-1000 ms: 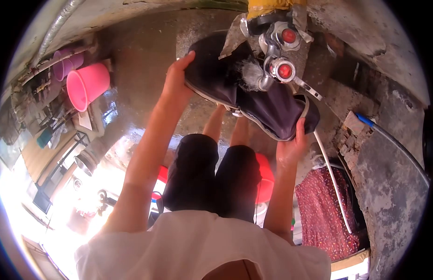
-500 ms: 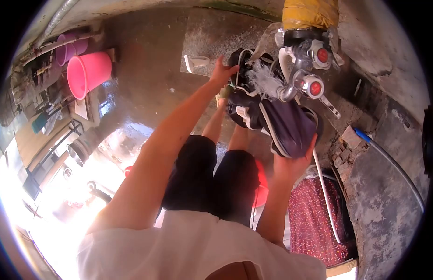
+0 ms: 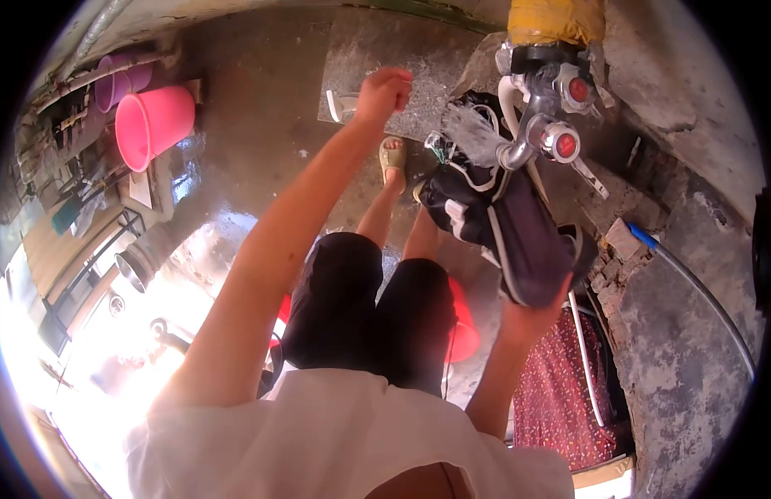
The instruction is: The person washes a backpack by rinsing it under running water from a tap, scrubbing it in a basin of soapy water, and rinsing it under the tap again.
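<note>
A dark purple and black backpack [image 3: 527, 241] with pale piping and straps hangs under a metal tap [image 3: 539, 137]. Water [image 3: 472, 137] gushes from the spout over its strap end. My right hand [image 3: 528, 320] grips the lower end of the backpack, its fingers partly hidden beneath the fabric. Left of the tap, my left hand [image 3: 385, 93] is in the air, apart from the backpack. Its fingers are curled in, and I see nothing in them.
A pink bucket [image 3: 157, 125] and a purple bucket [image 3: 123, 81] stand at the left. Red patterned cloth [image 3: 560, 387] lies low on the right beside a white pipe [image 3: 586, 366]. A blue-tipped hose [image 3: 693, 287] runs along the right wall. The floor looks wet.
My left hand has let go of the backpack's strap end and moved up and left. The backpack, in my right hand, has shifted slightly down and right. Water still runs.
</note>
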The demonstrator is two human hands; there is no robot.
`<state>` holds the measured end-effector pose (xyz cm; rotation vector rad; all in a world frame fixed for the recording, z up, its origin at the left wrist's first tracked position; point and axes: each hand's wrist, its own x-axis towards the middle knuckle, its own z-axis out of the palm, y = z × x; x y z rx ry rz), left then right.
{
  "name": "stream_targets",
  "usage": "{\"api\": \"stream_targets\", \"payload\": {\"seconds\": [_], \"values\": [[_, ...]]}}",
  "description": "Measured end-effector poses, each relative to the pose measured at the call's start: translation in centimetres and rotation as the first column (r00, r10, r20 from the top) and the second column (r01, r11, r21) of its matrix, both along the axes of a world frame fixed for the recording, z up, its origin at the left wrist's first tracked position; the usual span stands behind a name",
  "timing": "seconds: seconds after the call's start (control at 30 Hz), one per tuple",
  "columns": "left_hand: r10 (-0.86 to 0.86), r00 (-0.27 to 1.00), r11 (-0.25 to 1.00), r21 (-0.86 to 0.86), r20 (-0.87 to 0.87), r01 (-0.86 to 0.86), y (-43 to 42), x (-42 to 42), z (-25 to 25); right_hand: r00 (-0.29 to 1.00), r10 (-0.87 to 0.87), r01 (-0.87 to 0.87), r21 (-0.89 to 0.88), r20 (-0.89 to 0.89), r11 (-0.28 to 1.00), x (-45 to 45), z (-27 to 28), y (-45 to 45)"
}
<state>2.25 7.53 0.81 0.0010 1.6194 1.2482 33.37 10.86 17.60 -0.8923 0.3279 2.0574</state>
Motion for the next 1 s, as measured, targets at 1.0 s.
{"api": "stream_targets", "payload": {"seconds": [1.0], "values": [[0.181, 0.039, 0.704, 0.157, -0.983, 0.692, 9.5, 9.0, 20.8, 0.963, -0.047, 0.068, 0.071, -0.264, 0.995, -6.4, 3.8, 0.9]]}}
